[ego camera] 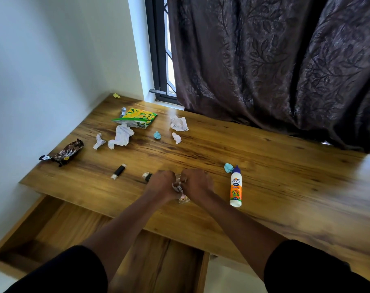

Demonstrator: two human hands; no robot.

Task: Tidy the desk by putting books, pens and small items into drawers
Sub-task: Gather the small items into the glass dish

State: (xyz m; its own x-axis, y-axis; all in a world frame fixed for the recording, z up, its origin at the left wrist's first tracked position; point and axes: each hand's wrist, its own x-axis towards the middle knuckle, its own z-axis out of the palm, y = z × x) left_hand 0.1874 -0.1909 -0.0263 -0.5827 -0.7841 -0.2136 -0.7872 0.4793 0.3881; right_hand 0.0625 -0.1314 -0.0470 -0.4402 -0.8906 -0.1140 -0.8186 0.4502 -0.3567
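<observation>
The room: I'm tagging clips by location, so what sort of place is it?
Probably a home bedroom or study corner: a wooden desk with an open drawer stands against a curtained window.

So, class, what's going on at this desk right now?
A person has both hands together near the desk's front edge, the left hand and right hand gripping a small clear container of bits; what's inside is hard to tell. A drawer is open below. A glue bottle, crumpled papers, snack packets and a USB stick lie on the desk.
</observation>
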